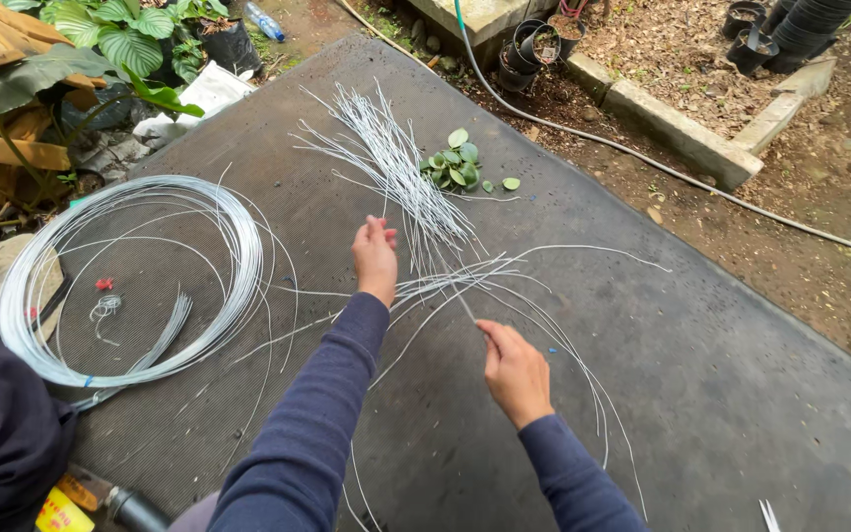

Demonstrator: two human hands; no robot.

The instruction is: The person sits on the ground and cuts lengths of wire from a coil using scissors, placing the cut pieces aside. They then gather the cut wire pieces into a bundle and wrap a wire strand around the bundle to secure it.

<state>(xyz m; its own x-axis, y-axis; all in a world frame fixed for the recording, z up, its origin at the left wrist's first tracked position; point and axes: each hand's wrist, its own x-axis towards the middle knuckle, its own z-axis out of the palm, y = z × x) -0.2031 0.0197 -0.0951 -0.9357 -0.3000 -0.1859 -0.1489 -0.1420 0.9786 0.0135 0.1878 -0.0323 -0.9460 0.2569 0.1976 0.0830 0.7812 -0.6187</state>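
My left hand [375,258] reaches forward over a dark mat [721,394], its fingers resting on the near ends of a bundle of cut white wire pieces [396,163] that fans away from me. My right hand [515,372] is closed around a thin white wire strand [465,300] that runs up toward the bundle. Long loose white wires [544,296] curve around both hands. A large coil of white wire [130,281] lies at the left of the mat.
A small sprig of round green leaves [455,167] lies beside the bundle. A hose [642,158] crosses bare soil at the right. Black pots [534,44] stand by a concrete kerb [672,123]. Leafy plants [100,44] are at the top left.
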